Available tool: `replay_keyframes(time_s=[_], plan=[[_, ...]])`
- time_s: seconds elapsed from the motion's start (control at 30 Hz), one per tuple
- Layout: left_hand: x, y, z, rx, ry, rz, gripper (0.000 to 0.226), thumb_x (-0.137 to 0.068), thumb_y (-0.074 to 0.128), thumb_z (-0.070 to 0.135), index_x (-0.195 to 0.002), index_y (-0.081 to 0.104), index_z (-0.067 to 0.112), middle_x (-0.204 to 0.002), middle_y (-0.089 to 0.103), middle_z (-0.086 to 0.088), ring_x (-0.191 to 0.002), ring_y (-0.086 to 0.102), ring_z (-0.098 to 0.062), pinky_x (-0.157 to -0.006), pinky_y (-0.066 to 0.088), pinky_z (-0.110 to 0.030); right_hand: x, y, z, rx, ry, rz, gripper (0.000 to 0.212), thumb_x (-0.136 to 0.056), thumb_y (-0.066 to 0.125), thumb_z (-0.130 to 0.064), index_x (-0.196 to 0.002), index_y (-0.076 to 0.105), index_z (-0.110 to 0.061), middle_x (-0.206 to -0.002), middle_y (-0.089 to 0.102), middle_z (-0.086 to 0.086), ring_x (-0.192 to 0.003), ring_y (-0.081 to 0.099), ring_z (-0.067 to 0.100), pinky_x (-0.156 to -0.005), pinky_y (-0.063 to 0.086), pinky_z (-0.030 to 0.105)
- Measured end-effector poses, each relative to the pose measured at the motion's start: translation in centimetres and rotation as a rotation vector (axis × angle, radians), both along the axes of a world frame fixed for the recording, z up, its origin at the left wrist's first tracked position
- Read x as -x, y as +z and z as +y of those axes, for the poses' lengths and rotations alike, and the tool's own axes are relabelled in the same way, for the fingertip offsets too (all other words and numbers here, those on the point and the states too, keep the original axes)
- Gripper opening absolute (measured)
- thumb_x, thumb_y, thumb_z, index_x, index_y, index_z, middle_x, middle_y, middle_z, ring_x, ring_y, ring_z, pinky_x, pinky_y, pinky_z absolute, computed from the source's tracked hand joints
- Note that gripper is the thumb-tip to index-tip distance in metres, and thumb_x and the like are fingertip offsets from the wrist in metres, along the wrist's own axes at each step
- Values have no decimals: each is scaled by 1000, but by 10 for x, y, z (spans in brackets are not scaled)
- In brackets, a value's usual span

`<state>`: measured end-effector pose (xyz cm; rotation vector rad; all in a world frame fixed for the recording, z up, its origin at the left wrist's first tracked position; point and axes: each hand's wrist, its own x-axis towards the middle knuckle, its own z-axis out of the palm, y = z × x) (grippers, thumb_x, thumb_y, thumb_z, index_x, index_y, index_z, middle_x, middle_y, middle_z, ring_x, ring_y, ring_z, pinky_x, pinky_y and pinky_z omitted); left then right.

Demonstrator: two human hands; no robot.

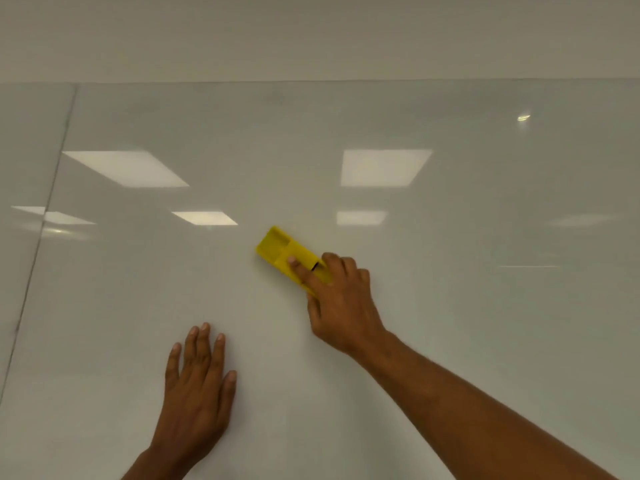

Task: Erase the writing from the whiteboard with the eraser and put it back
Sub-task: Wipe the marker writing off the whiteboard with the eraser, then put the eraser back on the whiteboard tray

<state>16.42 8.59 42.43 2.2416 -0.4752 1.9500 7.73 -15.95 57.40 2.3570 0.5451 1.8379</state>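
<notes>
A glossy whiteboard [450,323] fills most of the view. A yellow plastic eraser [277,245] lies flat against it near the middle, tilted up to the left. My right hand [341,303] grips the eraser's lower right end, with the forefinger stretched along its top. My left hand [199,386] rests flat on the board lower left, fingers together and extended, holding nothing. I can make out no writing on the board around the eraser.
A thin vertical seam [45,209] divides the board at the far left. The board's top edge [346,81] meets a plain wall above. Ceiling light reflections [384,166] show on the surface.
</notes>
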Motion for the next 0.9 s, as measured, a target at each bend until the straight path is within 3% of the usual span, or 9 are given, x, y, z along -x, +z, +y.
replay_keyframes(time_s=[0.17,0.37,0.6,0.9], plan=[[7,-20,7,-2,-53,71,63,-98,33,33,-149,33,-3,-161,21,-26,-151,18,-39,-119,17,-60,-5,-68,5,158,-19,82,85,-71,54,-13,-146,32,-48,-136,48,7,-119,44,31,-89,37,42],[27,-62,0,-38,-141,168,62,-98,35,30,-150,32,-4,-161,18,-28,-151,15,-40,-120,16,-59,2,-162,-18,270,-60,234,93,-73,53,-4,-149,24,-51,-142,42,5,-127,40,31,-94,36,41],[55,-158,-23,-76,-304,337,58,-100,39,26,-150,33,-2,-161,15,-29,-152,9,-41,-121,17,-58,24,-290,-35,126,-24,361,95,-76,63,7,-147,33,-48,-143,47,12,-129,40,34,-97,42,42],[110,-284,-66,75,-458,663,55,-97,50,15,-146,38,-5,-161,24,-21,-153,12,-35,-122,24,-45,46,-402,-48,-42,29,529,87,-80,59,15,-143,44,-43,-144,44,17,-132,37,38,-101,47,43]])
